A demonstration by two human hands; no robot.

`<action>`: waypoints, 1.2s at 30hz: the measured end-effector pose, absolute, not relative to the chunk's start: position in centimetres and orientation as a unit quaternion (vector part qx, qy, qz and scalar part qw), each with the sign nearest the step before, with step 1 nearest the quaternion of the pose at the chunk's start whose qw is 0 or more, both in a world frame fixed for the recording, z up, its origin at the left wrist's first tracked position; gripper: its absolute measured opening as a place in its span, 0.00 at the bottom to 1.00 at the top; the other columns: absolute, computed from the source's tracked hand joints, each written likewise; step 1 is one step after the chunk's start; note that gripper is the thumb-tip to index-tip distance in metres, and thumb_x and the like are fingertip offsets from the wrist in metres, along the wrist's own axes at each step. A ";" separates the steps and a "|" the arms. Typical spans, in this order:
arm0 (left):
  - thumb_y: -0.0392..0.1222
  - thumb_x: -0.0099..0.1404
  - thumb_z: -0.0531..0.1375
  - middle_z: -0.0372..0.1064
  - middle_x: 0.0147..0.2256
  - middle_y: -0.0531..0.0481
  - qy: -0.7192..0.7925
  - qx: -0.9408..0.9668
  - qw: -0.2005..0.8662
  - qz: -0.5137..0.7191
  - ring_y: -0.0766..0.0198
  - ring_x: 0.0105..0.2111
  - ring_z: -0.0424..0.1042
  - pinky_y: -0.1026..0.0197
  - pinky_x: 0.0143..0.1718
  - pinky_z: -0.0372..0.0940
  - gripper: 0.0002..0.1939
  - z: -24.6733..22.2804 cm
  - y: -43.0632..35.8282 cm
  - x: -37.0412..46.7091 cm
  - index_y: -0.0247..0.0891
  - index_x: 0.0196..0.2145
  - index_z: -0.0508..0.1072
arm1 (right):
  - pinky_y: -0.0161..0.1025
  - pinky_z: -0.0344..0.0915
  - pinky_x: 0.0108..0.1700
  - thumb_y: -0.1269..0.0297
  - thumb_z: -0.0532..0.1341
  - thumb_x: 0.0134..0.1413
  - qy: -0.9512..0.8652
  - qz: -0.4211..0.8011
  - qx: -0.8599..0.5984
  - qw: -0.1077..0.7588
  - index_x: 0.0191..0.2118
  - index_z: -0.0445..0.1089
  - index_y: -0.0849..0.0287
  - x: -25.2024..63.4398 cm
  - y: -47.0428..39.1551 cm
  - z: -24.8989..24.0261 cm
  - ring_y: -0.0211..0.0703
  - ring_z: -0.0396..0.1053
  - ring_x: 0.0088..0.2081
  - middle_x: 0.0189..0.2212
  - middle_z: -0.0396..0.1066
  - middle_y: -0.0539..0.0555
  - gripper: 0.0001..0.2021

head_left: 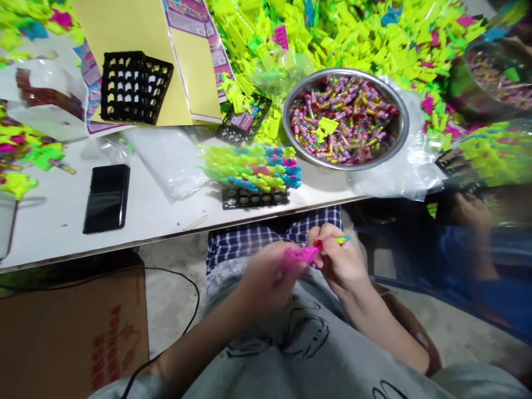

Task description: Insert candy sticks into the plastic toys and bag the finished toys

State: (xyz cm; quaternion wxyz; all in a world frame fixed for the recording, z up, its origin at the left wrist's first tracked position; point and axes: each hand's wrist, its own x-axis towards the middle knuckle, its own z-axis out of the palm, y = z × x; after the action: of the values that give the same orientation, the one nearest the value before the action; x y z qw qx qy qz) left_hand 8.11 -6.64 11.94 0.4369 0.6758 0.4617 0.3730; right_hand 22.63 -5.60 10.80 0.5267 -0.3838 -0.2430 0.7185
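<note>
Off the worktop point(149, 216) front edge I log: left hand point(274, 271) pinching pink toy point(300, 255); right hand point(337, 254) pinching tube point(343, 240) crosswise, red end point(318, 244) toward toy.

Tabletop, left: on the white flat tabletop point(54, 235) we see a glossy black rectangular slab point(106, 199), left of a clear flat plastic bag point(166, 163).
Behind these: a black latticed plastic rack point(135, 88) lies on yellow-backed printed card sheets point(201, 72).
Front edge, middle: yellow, blue and pink plastic toys point(257, 166) sit on a black latticed plastic tray point(255, 200).
Bowl: right of the tray and farther back, a round metal bowl point(404, 133) contains pink-wrapped tubes point(357, 113).
Behind the bowl: a heap of neon-yellow plastic toys point(357, 36).
Our lap: before the table, our left hand point(268, 271) holds a magenta plastic toy point(302, 255), left of our right hand point(338, 256).
Below, left: a brown cardboard box point(62, 332).
</note>
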 end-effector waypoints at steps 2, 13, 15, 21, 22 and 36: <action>0.39 0.59 0.57 0.70 0.27 0.53 0.489 0.616 0.502 0.360 0.68 0.26 0.67 0.66 0.28 0.60 0.04 12.1 -7.4 8.4 0.39 0.30 0.71 | 0.27 0.49 0.16 0.62 0.66 0.44 -0.219 0.698 -0.420 0.538 0.20 0.59 0.60 22.4 -6.1 11.2 0.26 0.55 0.14 0.19 0.63 0.45 0.14; 0.42 0.57 0.59 0.68 0.27 0.53 0.559 0.455 0.601 0.344 0.69 0.25 0.65 0.66 0.24 0.63 0.06 12.6 -9.9 9.7 0.38 0.32 0.69 | 0.31 0.53 0.23 0.63 0.63 0.47 -0.236 0.581 -0.551 0.551 0.21 0.57 0.59 22.0 -8.8 12.3 0.31 0.55 0.22 0.23 0.62 0.47 0.14; 0.41 0.57 0.58 0.69 0.28 0.52 0.544 0.475 0.597 0.351 0.69 0.25 0.66 0.66 0.25 0.63 0.07 12.7 -9.8 9.6 0.38 0.34 0.69 | 0.31 0.53 0.23 0.63 0.63 0.47 -0.241 0.586 -0.554 0.540 0.21 0.57 0.59 22.2 -8.8 12.4 0.31 0.55 0.21 0.23 0.63 0.47 0.14; 0.40 0.57 0.58 0.67 0.25 0.54 0.532 0.554 0.551 0.327 0.69 0.25 0.65 0.65 0.26 0.63 0.06 13.3 -9.5 9.1 0.39 0.34 0.69 | 0.31 0.53 0.22 0.64 0.63 0.47 -0.254 0.606 -0.536 0.529 0.22 0.59 0.59 22.8 -8.8 12.8 0.31 0.56 0.21 0.22 0.63 0.47 0.12; 0.40 0.57 0.58 0.68 0.26 0.54 0.531 0.571 0.539 0.317 0.69 0.26 0.65 0.65 0.27 0.63 0.07 13.3 -9.6 9.0 0.39 0.35 0.69 | 0.31 0.53 0.22 0.64 0.63 0.47 -0.259 0.609 -0.530 0.530 0.22 0.59 0.59 22.8 -8.8 12.8 0.31 0.56 0.21 0.22 0.63 0.47 0.11; 0.34 0.60 0.55 0.71 0.32 0.52 0.424 0.755 0.314 0.390 0.66 0.32 0.69 0.62 0.32 0.64 0.09 11.6 -6.9 8.3 0.41 0.39 0.69 | 0.26 0.48 0.16 0.58 0.61 0.49 -0.180 0.797 -0.376 0.436 0.32 0.64 0.55 24.6 -7.4 13.0 0.28 0.49 0.15 0.15 0.52 0.42 0.08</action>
State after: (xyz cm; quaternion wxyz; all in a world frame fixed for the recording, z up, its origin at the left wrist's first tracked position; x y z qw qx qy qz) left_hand 8.30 -6.89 11.63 0.3139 0.7552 0.4235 0.3896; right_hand 24.63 -7.35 13.02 0.4365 -0.3762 -0.1802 0.7972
